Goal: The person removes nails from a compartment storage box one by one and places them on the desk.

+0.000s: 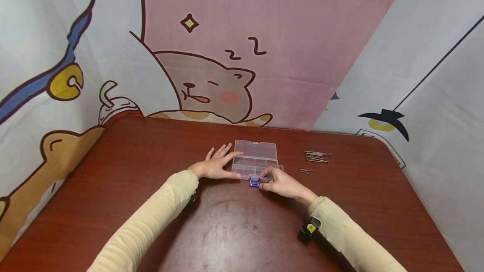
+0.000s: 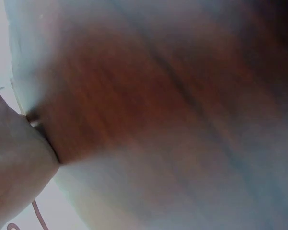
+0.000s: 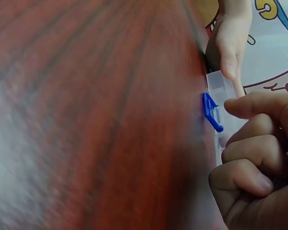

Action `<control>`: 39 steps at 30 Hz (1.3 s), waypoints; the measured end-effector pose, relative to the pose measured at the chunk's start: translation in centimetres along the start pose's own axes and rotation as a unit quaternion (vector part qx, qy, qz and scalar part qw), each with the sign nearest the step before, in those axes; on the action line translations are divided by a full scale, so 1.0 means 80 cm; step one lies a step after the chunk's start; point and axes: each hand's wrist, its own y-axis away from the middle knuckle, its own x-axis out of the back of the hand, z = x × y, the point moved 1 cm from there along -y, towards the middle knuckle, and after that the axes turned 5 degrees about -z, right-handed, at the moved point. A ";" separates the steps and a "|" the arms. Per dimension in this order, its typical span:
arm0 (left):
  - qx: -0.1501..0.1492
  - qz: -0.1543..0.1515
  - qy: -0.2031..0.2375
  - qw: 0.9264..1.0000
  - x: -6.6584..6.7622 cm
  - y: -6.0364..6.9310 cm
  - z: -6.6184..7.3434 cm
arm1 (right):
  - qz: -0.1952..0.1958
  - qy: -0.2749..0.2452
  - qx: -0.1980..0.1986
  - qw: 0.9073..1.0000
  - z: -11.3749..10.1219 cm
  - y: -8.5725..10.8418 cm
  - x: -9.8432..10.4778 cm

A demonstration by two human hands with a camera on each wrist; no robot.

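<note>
A clear plastic compartment box [image 1: 253,161] lies on the table with its lid [image 1: 255,150] raised at the back. On its front edge a blue latch [image 1: 254,182] juts outward. My left hand [image 1: 216,167] spreads straight fingers along the box's left side, the thumb at the front left corner. At the front right corner is my right hand [image 1: 281,182], its thumb and index finger beside the latch. In the right wrist view one fingertip [image 3: 231,106] points at the box wall near the latch, with the other fingers curled. Whether they grip anything is hidden. The left wrist view is blurred.
Right of the box, several long metal nails [image 1: 316,156] lie in a group, with a few smaller ones [image 1: 306,171] nearer me. The brown table [image 1: 227,230] meets a cartoon-printed cloth [image 1: 280,74] along its far edge. A part of another blurred latch shows on the box's right side.
</note>
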 end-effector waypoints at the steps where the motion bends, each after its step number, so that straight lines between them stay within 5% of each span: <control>1: -0.001 0.001 0.001 1.000 -0.001 0.000 0.000 | 0.005 -0.007 -0.005 1.000 0.000 0.001 -0.002; 12: -0.001 0.004 0.005 1.000 -0.004 0.000 -0.001 | 0.050 -0.032 -0.007 0.998 0.006 0.008 -0.014; 29: -0.002 0.003 0.006 1.000 -0.002 0.001 0.000 | 0.041 0.034 -0.022 0.998 0.001 0.008 -0.009; 39: -0.022 0.020 0.018 0.999 -0.004 0.001 -0.004 | 0.028 -0.034 -0.022 0.999 -0.003 0.008 -0.007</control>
